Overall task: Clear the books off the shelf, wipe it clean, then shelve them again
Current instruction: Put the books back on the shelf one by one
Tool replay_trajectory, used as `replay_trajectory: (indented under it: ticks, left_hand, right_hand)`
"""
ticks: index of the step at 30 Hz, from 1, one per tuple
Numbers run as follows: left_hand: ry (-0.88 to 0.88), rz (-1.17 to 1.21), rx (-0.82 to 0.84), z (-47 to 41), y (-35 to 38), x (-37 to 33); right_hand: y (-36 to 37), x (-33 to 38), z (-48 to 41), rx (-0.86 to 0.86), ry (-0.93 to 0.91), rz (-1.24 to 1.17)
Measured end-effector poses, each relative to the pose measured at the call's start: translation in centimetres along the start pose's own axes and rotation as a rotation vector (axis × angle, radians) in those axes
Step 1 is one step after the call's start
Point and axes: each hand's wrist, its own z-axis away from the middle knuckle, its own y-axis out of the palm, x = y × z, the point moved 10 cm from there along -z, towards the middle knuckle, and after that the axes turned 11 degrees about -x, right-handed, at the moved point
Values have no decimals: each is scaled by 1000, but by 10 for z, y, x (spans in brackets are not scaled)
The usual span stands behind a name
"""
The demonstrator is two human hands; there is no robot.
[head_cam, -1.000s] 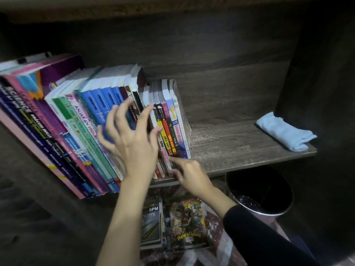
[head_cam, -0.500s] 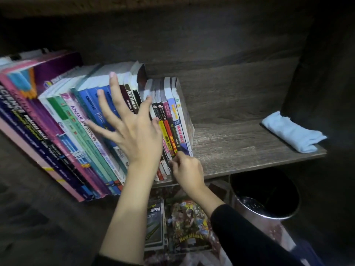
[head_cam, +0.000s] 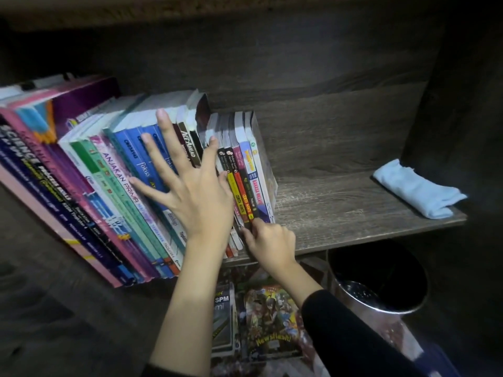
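1. The row of colourful paperback textbooks (head_cam: 109, 186) stands on the dark wood-grain shelf board (head_cam: 340, 213). Spines face you, every book leans left, and the row fills the board's left part.
2. Your left hand (head_cam: 201, 194) is open. Its fingers are splayed flat across the blue and dark spines, and the palm presses on them.
3. Your right hand (head_cam: 272, 243) sits lower, at the foot of the slim small paperbacks with black, red and blue spines (head_cam: 250, 180) that end the row. The fingers are curled and the tips touch the bottom of those spines. Pinching or only nudging — cannot tell.
4. The relation that counts: the slim books lie straight ahead of the right hand, which is the nearer one. Their long axis runs up and away from you, tilted left, while the left hand braces the taller neighbours.
5. A folded pale-blue cloth (head_cam: 416, 191) lies at the board's far right end, well apart from the books. Judged from that, wiping looks done and this is shelving.
6. Risk, as I read it: the row's right end has no support — the slim books may tip right once released.
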Motion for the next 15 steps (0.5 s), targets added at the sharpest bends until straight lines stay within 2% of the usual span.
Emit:
replay_trajectory:
  ticks: [2,5,6,8,11,15]
  left_hand:
    - [4,58,-35,1,-4,0]
    - [-3,218,-211,-1,-20,2]
    - [-7,271,-290,-2,-28,4]
    - [-1,326,-412,-2,-40,5]
    - [12,331,-398,-6,-38,0]
    - [33,292,-225,-3,-16,-13]
  right_hand:
    - [-6,1,-2,17,-27,-67]
    - [-54,0,-13,-287,-46,-256]
    - [-69,-6,-18,-391,-12,-316]
    - [-85,-19,-30,-479,107,-437]
    - [-80,-26,-53,-329,266,-631]
    - [-58,-10,-70,-81,225,-692]
